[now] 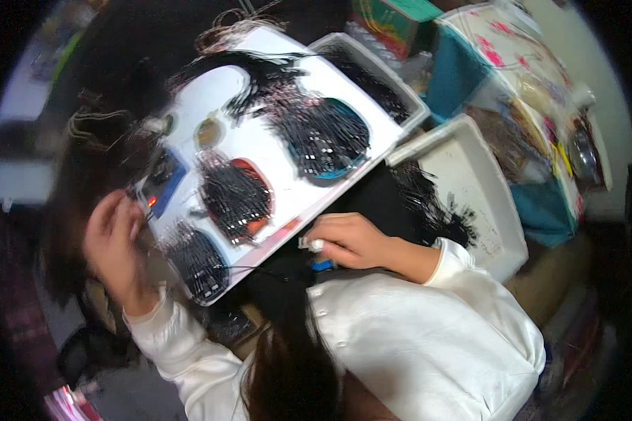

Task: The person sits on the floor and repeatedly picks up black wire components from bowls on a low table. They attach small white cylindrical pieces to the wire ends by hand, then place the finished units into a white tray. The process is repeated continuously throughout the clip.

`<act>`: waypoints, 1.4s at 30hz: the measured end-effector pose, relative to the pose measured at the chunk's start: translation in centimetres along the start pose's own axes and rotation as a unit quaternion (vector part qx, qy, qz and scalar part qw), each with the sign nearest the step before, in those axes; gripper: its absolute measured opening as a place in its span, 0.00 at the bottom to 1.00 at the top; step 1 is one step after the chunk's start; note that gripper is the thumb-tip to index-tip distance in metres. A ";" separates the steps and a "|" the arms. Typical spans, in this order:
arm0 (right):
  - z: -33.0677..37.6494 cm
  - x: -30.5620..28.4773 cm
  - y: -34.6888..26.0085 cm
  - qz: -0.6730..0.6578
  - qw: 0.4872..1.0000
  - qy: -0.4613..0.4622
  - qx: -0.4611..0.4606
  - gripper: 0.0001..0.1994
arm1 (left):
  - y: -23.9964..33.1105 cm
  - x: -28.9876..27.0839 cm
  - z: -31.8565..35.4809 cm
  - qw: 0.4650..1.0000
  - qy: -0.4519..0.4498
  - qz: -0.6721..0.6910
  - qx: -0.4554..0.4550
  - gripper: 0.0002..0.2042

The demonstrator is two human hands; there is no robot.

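My left hand (pixel 116 242) is at the left edge of the white board, its fingers bent together and blurred. Its fingertips are beside a blue-edged device (pixel 164 184) with a glowing red light; whatever they pinch is too smeared to name. Just off the board's near edge, my right hand (pixel 351 240) is closed, fingertips and thumb pinching a small pale piece (pixel 305 243). A bright blue bit (pixel 321 266) shows beneath that hand. Black wire bundles lie in a red dish (pixel 258 226), a teal dish (pixel 357 116) and a pale blue dish (pixel 221 247).
The tilted white board (pixel 281 52) carries a small tan roll (pixel 208 132) and loose black wires (pixel 253 70). Beyond it stands a grey bin (pixel 418 105) of black wires. A white bin (pixel 502 210) with more wires is at right, near a teal-draped table (pixel 460 63) full of clutter.
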State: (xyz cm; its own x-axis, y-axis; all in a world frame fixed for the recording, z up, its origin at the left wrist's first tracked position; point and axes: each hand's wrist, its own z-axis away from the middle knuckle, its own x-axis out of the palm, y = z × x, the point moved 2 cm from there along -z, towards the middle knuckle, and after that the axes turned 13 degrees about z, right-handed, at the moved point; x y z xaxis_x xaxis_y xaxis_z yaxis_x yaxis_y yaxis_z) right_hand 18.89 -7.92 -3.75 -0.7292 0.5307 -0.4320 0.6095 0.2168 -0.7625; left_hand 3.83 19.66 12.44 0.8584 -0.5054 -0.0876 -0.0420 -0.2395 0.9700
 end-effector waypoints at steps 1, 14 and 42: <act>0.0 -0.3 -1.2 -0.003 1.000 -0.012 0.008 0.08 | 1.6 1.2 2.3 0.995 -0.030 0.092 0.025 0.09; 7.2 -11.4 -7.5 -0.012 0.966 0.139 0.216 0.16 | 0.7 24.0 16.4 0.817 -0.344 0.439 -0.144 0.27; 19.0 -7.1 16.9 0.433 0.703 -0.252 0.505 0.14 | -13.5 -1.3 7.3 0.875 0.015 -0.477 0.079 0.09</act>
State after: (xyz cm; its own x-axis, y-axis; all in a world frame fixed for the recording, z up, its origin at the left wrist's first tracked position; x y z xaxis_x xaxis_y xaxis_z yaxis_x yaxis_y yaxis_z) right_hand 28.45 -23.64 -22.70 -0.3941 -0.3076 -0.8660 0.5461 -0.8363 0.0485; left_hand -0.44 17.55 -2.17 0.5535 0.0091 -0.8328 0.6334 -0.6538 0.4139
